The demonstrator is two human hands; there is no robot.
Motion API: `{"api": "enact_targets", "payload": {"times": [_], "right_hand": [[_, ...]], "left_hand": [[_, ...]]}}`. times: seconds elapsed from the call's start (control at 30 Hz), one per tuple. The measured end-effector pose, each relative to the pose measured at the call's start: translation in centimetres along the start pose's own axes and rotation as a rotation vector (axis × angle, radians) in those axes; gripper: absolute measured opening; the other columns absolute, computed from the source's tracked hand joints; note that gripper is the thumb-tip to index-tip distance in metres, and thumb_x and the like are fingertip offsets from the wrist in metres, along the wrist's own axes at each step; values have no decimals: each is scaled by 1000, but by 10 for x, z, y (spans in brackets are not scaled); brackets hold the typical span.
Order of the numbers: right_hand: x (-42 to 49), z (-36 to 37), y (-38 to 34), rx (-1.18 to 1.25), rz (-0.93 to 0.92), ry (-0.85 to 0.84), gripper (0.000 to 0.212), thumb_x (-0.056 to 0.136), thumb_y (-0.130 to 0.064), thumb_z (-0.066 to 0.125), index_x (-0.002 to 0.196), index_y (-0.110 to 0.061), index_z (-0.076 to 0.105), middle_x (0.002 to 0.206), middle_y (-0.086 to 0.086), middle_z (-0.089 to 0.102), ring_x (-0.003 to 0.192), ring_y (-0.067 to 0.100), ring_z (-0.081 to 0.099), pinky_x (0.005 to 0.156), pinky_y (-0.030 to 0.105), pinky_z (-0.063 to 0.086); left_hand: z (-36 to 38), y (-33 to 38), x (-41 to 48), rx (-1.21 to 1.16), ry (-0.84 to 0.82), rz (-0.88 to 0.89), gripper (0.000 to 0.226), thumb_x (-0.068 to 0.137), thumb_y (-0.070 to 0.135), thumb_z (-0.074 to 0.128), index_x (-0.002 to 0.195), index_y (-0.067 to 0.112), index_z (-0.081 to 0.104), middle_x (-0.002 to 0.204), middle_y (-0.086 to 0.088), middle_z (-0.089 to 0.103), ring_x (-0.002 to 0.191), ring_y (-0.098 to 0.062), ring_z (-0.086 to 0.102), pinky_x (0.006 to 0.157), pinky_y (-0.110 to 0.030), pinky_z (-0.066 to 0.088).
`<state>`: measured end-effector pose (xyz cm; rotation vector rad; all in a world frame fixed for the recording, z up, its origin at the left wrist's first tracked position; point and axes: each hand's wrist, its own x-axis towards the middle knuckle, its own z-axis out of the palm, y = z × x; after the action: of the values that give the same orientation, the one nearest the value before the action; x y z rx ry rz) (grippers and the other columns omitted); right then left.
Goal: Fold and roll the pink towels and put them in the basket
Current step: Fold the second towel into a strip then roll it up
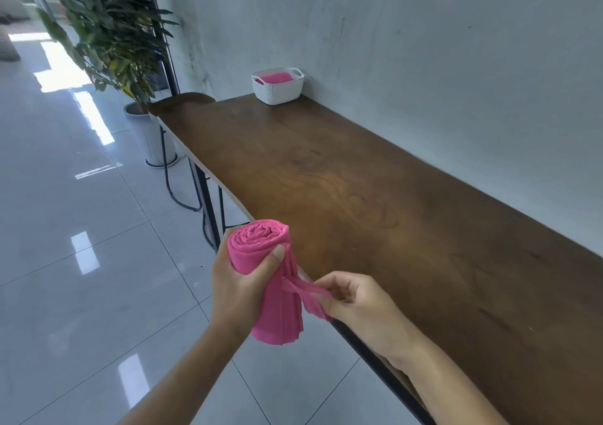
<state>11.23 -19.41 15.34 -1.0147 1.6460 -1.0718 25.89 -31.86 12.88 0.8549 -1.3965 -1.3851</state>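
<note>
- A long wooden bench is running beside a grey wall, the white basket sitting at its far end, upper middle of the frame.
- At lower centre, the left hand is curling round the rolled pink towel, held off the bench edge.
- The right hand is working beside it, fingers pinching a loose strip.
- I am judging the strip needs tucking in snugly, the roll squeezed throughout.

Pink towel rolled, upright, midair; 2nd in white basket.
</note>
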Motion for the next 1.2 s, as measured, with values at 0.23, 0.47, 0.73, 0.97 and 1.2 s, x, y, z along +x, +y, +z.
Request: {"api": "enact_targets", "payload": {"times": [0.23, 0.47, 0.73, 0.97, 1.2], "right_hand": [[5, 47, -4, 288, 18, -70, 39, 80, -43, 84, 91, -8, 71, 85, 4, 63, 83, 14, 56, 84, 26, 49], [5, 99, -22, 1113, 73, -28, 29, 97, -37, 56, 94, -10, 67, 108, 14, 71, 97, 23, 70, 85, 37, 58], [26, 142, -31, 1017, 19, -12, 39, 101, -7, 41, 135, 1, 58, 134, 18, 64, 117, 27, 67, 97, 34, 55], [64, 166, -30, 861, 70, 146, 32, 82, -7, 65, 112, -1, 75, 97, 19, 73, 82, 19, 73, 75, 27, 60], [118, 176, -39, 728, 57, 168, 53, 69, -21, 87, 116, 0, 71, 112, 16, 75, 111, 25, 70, 101, 33, 54]], "left_hand": [[-56, 0, -1, -4, 41, -17, 54, 62, 50, 80, 105, 21, 65, 94, 6, 73, 82, -10, 71, 69, -21, 56], [-105, -10, -12, 10, 92, -74, 51, 63, 54, 81, 103, 27, 67, 95, 2, 74, 86, -19, 71, 76, -36, 59], [-141, -13, -12, 5, 126, -105, 55, 62, 53, 82, 106, 23, 67, 96, 4, 75, 86, -15, 72, 75, -34, 59], [-159, -18, 4, 65, 89, -98, 48, 67, 41, 86, 107, 24, 66, 98, 3, 74, 87, -15, 72, 73, -27, 58], [-169, -24, 54, 150, 17, -91, 46, 68, 37, 87, 107, 23, 66, 97, 7, 75, 87, -11, 72, 73, -23, 57]]}}
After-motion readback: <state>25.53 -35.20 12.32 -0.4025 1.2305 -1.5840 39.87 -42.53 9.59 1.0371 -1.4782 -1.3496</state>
